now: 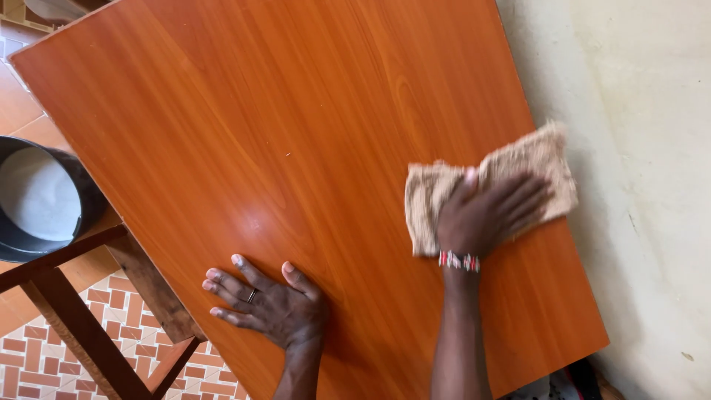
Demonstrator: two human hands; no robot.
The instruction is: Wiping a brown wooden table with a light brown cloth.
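An orange-brown wooden tabletop (296, 118) fills most of the view. My right hand (489, 211) lies palm down on a beige cloth (533, 159), pressing it flat against the table near the right edge by the wall; a beaded band circles that wrist. My left hand (266, 300) rests flat on the bare wood near the table's front-left edge, fingers spread, a ring on one finger, holding nothing.
A pale plaster wall (644, 148) runs along the table's right side. A black bucket (41, 196) with whitish contents stands on the floor at the left. Dark wooden table legs and rails (74, 318) show over a brick-patterned tile floor (29, 355).
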